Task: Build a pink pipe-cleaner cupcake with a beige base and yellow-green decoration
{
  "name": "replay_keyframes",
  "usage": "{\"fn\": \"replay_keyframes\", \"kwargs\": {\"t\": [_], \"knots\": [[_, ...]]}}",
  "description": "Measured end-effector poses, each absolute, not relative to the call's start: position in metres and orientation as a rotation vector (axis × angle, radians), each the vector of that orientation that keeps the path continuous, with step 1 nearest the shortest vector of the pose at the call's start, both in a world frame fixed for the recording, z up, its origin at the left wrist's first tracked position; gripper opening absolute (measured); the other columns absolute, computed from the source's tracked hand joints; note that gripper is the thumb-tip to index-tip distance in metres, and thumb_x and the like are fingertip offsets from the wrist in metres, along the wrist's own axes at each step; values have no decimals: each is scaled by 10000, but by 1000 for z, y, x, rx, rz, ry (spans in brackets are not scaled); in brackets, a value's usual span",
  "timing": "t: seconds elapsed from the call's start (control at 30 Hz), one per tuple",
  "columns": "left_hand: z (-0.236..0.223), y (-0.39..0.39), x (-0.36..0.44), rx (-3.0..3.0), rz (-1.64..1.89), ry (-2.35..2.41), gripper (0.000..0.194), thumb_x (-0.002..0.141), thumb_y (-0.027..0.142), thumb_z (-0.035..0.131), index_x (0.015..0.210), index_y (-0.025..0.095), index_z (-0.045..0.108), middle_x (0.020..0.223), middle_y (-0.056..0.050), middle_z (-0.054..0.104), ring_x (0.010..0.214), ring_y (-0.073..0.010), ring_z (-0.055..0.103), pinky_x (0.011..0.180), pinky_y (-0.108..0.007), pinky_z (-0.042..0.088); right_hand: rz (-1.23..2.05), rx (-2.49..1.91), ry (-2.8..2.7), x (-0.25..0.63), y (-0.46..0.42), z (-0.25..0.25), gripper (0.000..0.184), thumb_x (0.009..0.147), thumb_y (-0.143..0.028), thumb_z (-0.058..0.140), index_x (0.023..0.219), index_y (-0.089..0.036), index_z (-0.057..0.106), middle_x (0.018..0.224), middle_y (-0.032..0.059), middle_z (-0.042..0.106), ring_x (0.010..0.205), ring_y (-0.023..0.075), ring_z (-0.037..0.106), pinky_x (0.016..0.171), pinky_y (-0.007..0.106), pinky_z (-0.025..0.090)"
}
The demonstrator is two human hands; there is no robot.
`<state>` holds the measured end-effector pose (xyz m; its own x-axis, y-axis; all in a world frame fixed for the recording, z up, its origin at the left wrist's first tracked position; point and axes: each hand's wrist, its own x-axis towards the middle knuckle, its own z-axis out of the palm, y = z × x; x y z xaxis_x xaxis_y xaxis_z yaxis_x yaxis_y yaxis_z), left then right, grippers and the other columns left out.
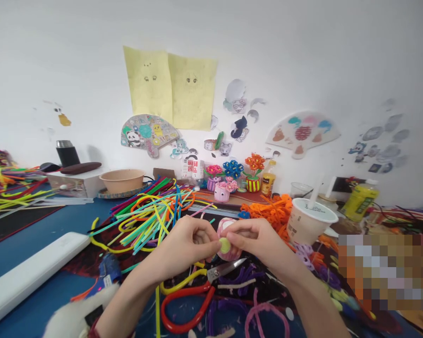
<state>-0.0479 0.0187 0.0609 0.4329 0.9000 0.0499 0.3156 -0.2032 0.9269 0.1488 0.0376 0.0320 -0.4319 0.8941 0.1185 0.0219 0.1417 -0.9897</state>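
My left hand [193, 240] and my right hand [255, 235] meet at the middle, fingers closed in a pinch. Between the thumb tips is a small yellow-green disc [225, 245], touched from both sides. Right behind it sits a round pink-and-white striped piece [229, 257], partly covered by my fingers; whether they also support it I cannot tell. Just below my hands lie scissors [215, 273], blades pointing right, with a large red loop handle. Pink and purple pipe cleaner pieces [264, 310] are scattered nearer to me.
Colourful pipe cleaners [144, 225] are heaped at left, with orange curled ones [271, 211] at right. A lidded cup [312, 218] stands by my right wrist. Pipe-cleaner flower pots [253, 183] line the wall. A glue gun [107, 274] and long white device [38, 277] lie left.
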Motion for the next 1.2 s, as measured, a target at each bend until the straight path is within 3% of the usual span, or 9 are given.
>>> {"fn": "replay_keyframes", "kwargs": {"t": [0.13,0.43,0.63,0.9,1.2], "knots": [[59,20,-49,1765,760,1039,170,781,275,689,685,139,654,541,57,514,505,-79,397,476,-199,283,1418,-947,-1642,147,35,32,373,666,-494,852,720,-138,756,631,13,664,563,114,592,579,236,492],[58,21,-53,1813,717,1029,140,773,238,678,688,127,662,508,69,478,488,-67,357,457,-185,274,1425,-941,-1712,153,33,34,320,738,-447,805,841,-146,769,666,21,684,573,111,583,571,226,474],[59,21,-51,1833,692,1022,141,758,234,704,684,119,666,510,58,506,488,-68,380,453,-179,279,1393,-954,-1768,151,33,34,226,738,-366,813,799,-155,765,663,3,665,607,117,598,570,213,470],[59,21,-51,1809,710,1004,146,772,236,721,690,124,674,515,63,511,489,-66,375,460,-177,288,1387,-909,-1774,151,33,34,243,702,-352,851,745,-134,752,622,-14,614,579,98,540,556,208,417],[62,22,-53,1705,880,1003,262,752,358,781,731,117,683,594,19,598,567,-100,481,530,-207,332,1225,-822,-1532,139,32,32,240,733,-392,821,707,-168,740,669,12,681,590,115,589,552,216,461]]}}
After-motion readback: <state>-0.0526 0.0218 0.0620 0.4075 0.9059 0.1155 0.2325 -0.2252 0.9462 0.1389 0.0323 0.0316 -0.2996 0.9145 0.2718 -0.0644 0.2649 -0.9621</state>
